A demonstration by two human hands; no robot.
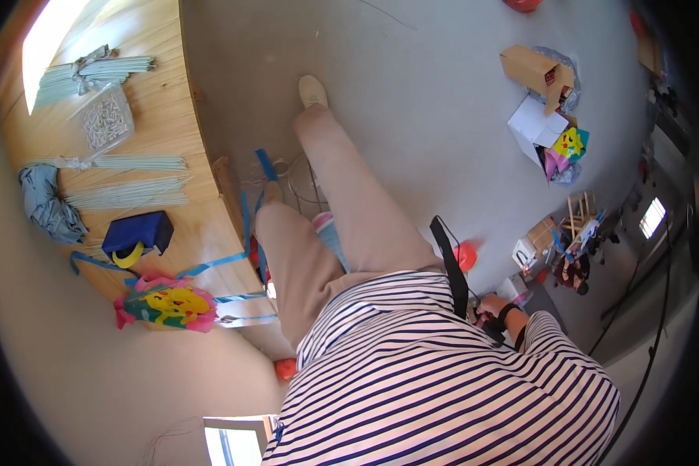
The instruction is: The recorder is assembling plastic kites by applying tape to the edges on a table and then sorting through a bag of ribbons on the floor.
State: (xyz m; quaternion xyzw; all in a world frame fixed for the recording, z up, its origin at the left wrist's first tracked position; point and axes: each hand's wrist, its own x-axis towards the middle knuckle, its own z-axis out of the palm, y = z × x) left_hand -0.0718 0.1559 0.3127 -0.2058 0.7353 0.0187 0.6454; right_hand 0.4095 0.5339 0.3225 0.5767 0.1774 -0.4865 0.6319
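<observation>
My right hand [491, 306] is at my right side, beside the hip, with a black band round the wrist. Its fingers look curled next to a dark object [492, 329], too small and partly covered to name. A wide black strap [452, 268] runs from my waist close to that hand. My left hand does not show. My striped shirt [443, 365] and brown trousers [365, 210] fill the middle, with one pale shoe [313, 92] stretched out on the floor.
A wooden table [163, 93] at left bears bundles of thin pale sticks [128, 193], a clear box [107, 120] of small white pieces, a blue box [138, 233] and a flattened yellow-and-pink foil balloon [167, 303]. Cartons [532, 68] and a red balloon [465, 255] are at right.
</observation>
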